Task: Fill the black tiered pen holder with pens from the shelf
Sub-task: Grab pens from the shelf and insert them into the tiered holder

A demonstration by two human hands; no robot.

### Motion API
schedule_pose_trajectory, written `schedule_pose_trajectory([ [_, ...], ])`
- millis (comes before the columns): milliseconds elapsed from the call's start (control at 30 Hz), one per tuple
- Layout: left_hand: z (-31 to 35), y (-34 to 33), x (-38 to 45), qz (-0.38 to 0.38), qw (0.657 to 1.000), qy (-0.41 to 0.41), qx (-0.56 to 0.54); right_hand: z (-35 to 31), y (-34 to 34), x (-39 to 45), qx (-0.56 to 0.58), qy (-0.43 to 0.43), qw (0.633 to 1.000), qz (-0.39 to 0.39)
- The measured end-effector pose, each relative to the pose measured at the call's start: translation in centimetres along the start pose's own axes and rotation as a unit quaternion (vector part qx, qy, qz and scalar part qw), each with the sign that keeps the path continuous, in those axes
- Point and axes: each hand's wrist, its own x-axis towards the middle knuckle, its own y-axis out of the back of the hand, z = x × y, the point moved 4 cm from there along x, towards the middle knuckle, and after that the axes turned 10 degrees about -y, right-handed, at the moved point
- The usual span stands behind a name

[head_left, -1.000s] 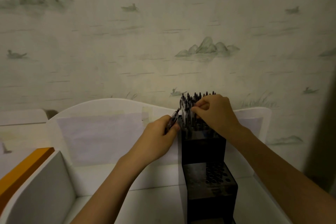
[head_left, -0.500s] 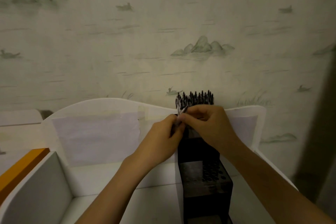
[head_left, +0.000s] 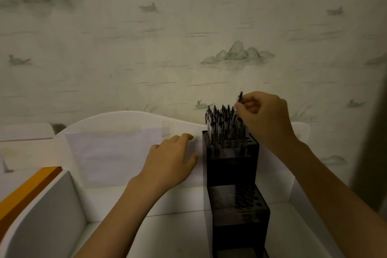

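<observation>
The black tiered pen holder [head_left: 231, 165] stands on the white shelf, right of centre. Its top tier holds several upright dark pens [head_left: 222, 123]; the lower tier [head_left: 236, 201] shows bare holes. My right hand [head_left: 263, 119] pinches one dark pen [head_left: 240, 98] near its top end, above the right side of the top tier, its lower part among the other pens. My left hand [head_left: 169, 163] hovers just left of the holder with relaxed fingers and holds nothing.
The white shelf [head_left: 167, 232] has a curved back panel [head_left: 125, 119] and a slanted white side wall [head_left: 48, 216] at left. An orange edge [head_left: 27, 190] lies beyond that wall. Patterned wallpaper fills the background.
The pen passed from my left hand to my right, which rose with it over the top tier's right side. My left hand opened and dropped away to the left.
</observation>
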Motion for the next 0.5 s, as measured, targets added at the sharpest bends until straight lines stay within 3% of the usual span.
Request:
schedule_pose_trajectory([
  [500, -0.2, -0.3, -0.2, -0.004, 1.0, -0.002, 0.008, 2.8, -3.9, -0.9, -0.059, -0.084, 0.991, -0.092],
])
